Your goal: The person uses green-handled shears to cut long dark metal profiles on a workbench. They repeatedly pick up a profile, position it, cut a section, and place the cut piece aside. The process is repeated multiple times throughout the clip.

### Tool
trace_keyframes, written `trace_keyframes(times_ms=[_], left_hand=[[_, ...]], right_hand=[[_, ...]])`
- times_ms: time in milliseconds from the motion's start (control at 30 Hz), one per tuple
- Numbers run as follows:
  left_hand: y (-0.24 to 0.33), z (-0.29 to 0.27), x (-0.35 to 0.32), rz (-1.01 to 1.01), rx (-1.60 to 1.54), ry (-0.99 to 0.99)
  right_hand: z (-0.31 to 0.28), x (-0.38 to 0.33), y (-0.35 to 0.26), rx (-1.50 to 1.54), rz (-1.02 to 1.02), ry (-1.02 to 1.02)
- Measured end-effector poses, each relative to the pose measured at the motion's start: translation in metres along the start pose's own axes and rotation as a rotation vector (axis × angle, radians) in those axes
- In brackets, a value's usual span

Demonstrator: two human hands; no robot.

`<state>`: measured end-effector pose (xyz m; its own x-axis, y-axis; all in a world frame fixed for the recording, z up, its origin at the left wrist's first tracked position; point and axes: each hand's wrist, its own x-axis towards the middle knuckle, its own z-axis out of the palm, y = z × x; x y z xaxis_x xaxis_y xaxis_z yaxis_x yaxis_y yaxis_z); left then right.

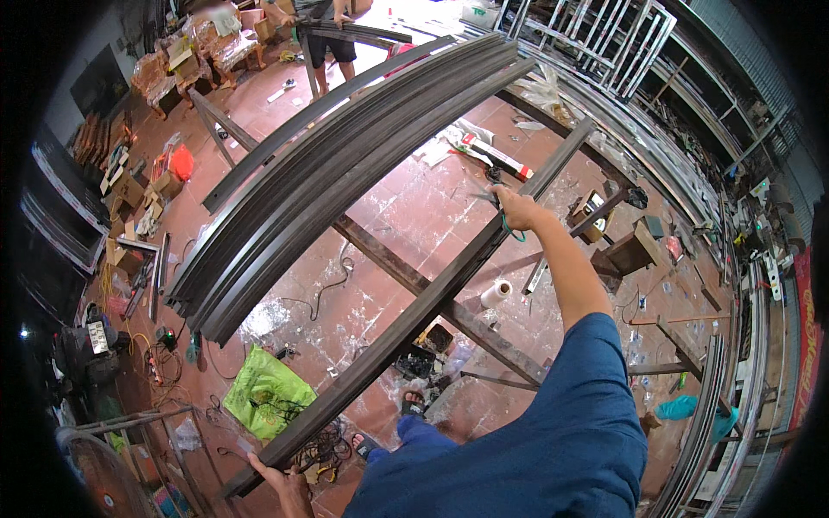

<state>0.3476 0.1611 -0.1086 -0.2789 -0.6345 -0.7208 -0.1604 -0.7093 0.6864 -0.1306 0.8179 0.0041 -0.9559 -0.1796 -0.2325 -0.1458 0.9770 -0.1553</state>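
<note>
A long dark metal profile (380, 358) lies slantwise in front of me across the crossbeams of a stand. My left hand (289, 488) is at its near left end, thumb along one side and fingers partly hidden beneath, gripping it. Toward the far right end, my right hand (518, 210) is closed around scissors with green handles (511, 230). Their thin blades point left, beside the profile. Left of this profile, a thick bundle of dark metal profiles (345, 168) rests on the same stand.
A rusty crossbeam (380, 250) runs under the profiles. On the tiled floor are a lime-green bag (269, 393), a white film roll (496, 293) and tangled cables. A co-worker (332, 52) stands at the far end, holding dark profiles. Metal racks line the right side.
</note>
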Motion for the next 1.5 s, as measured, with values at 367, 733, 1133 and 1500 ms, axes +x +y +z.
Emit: trace_keyframes(times_ms=[367,733,1133,1500], left_hand=[[-0.03,0.09,-0.095,-0.321,0.124,-0.394],[-0.104,0.154,-0.134,-0.337,0.484,-0.964],[-0.038,0.091,-0.128,0.023,0.04,-1.39],[-0.087,-0.179,0.141,0.377,1.861,-0.716]], right_hand=[[0.011,-0.077,-0.114,2.015,-0.633,0.615],[0.164,-0.299,-0.249,1.638,0.164,0.212],[0.185,-0.38,-0.408,1.623,0.095,-0.073],[-0.037,-0.389,-0.365,2.33,-0.612,0.378]])
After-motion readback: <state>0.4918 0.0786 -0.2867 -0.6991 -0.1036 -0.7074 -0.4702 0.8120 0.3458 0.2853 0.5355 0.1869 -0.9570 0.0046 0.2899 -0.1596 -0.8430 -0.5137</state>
